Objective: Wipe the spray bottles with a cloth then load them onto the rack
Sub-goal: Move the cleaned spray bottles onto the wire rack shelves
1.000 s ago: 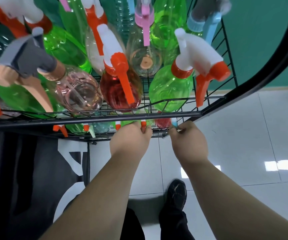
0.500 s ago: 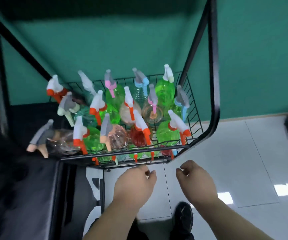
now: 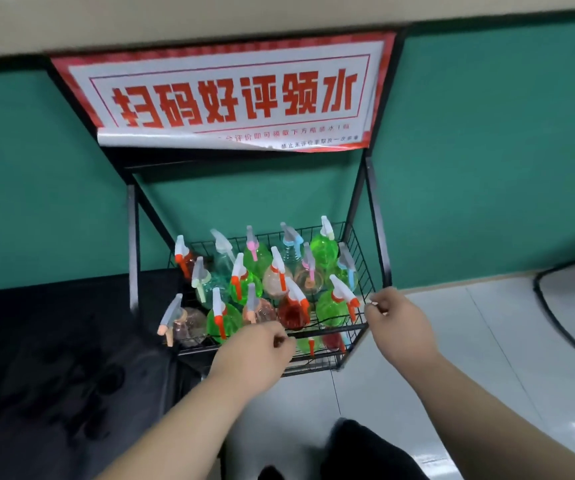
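Spray bottles point(image 3: 223, 320) stand packed close in the upper basket point(image 3: 360, 261) of the rack point(image 3: 375, 216), triggers up (green, pink, red and clear bodies). One pink bottle point(image 3: 189, 323) at the front-left corner leans out over the rim. We see a few more in the lower basket point(image 3: 313, 368) beneath.

Left hand point(image 3: 258, 348) is in front of the upper basket's front rail, fingers curled in. We only see its back, so we cannot tell if it grips anything.

Right hand point(image 3: 396, 320) is by the front-right corner, thumb and forefinger drawn together. We cannot tell if they pinch something.

Red-and-white sign point(image 3: 230, 95) tops the rack. Green wall point(image 3: 486, 150) behind, black cover point(image 3: 54, 341) left, pale tiled floor point(image 3: 504, 358) right.
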